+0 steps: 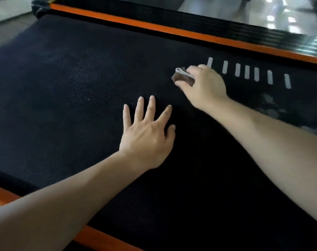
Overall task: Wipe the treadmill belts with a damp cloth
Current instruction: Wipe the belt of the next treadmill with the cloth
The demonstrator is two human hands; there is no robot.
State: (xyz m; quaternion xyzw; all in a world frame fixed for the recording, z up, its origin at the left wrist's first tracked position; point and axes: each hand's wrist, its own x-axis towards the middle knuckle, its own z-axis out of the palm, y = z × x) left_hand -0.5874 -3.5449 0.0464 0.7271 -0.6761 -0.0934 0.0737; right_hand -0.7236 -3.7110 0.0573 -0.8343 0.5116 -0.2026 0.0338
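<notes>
The black textured treadmill belt point(72, 84) fills most of the view. My right hand point(204, 86) grips a small folded brown and grey cloth point(183, 77) and holds it down on the belt, just left of a row of several grey dash marks point(246, 71). My left hand point(146, 134) lies flat on the belt nearer to me, fingers spread and straight. Pale dusty smudges point(270, 105) show on the belt to the right of my right forearm.
An orange side rail point(154, 27) with a black ribbed strip behind it runs along the belt's far edge. Another orange rail point(2, 193) borders the near left edge. Shiny floor point(273, 17) lies beyond at the top right.
</notes>
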